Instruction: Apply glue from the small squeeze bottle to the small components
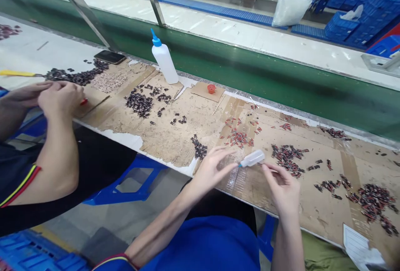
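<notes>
A small clear plastic bottle (pixel 253 158) with a blue tip lies tilted between my two hands, over the cardboard-covered table. My left hand (pixel 214 166) is palm-down, thumb and fingers apart, with the thumb tip at the bottle's blue end. Close to the bottle's base, my right hand (pixel 283 185) has its thumb and forefinger pinched together; whatever is between them is too small to make out. Beyond the bottle are loose red-and-silver parts (pixel 238 138). Dark parts with red bits (pixel 287 158) form a pile past my right fingers, and black parts (pixel 199 147) lie beside my left hand.
A large white bottle with a blue nozzle (pixel 165 63) stands at the table's back edge, near a red cap (pixel 211 88) on a cardboard piece. More parts (pixel 375 202) are heaped at right. At left, a co-worker's hands (pixel 61 96) are over the table. A green conveyor belt (pixel 250 71) runs behind.
</notes>
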Tool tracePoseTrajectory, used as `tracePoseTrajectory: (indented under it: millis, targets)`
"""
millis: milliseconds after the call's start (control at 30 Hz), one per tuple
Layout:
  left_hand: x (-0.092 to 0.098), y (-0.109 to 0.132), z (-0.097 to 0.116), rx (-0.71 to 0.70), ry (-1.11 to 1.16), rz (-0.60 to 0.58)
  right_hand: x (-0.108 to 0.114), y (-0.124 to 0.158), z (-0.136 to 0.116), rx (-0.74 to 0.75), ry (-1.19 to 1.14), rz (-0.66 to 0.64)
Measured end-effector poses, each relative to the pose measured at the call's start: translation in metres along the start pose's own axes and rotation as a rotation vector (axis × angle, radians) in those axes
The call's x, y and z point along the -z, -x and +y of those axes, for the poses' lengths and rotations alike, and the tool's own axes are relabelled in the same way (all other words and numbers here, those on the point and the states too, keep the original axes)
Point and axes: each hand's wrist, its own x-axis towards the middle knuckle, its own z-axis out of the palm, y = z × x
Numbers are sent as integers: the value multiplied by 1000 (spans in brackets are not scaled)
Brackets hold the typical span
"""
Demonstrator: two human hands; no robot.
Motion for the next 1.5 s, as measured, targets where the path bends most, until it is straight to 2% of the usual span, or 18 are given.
tracePoseTrajectory:
  millis: [67, 133, 200, 233, 300, 367, 500, 600, 767, 833, 933, 1067, 1167, 1500]
  targets:
    - [10, -2, -12, 26, -187, 65, 15, -7, 8, -55, 166, 161]
    - [18, -3, -19, 106, -375, 71, 22, -13, 9, -48, 368, 285]
    - [21, -3, -21, 193, -522, 22, 17, -16, 2, -73, 481, 306]
    - [21, -3, -20, 227, -570, -11, 11, -16, -4, -116, 501, 263]
    - [18, -3, -16, 267, -623, -61, -5, -17, -17, -237, 531, 92]
    - [15, -2, -14, 276, -640, -89, -21, -18, -28, -298, 594, -67]
    - [12, -2, -16, 214, -602, -103, -41, -25, -33, -288, 680, -138]
    - [7, 0, -16, 131, -503, -102, -39, -29, -25, -280, 546, -156]
    - [-10, 4, -16, 91, -392, -81, -26, -25, -13, -415, -209, -188]
    - [-16, 6, -18, 93, -378, -62, -24, -21, -13, -471, -441, -110]
    - [-21, 9, -23, 79, -361, -40, -26, -16, -12, -502, -606, 24]
    - [-22, 16, -31, 34, -352, 22, -37, -9, -6, -483, -650, 148]
    - [-19, 18, -34, 0, -359, 36, -45, -4, 1, -447, -579, 170]
    - [-15, 9, -27, -16, -449, -56, -52, 4, 3, -285, -285, 208]
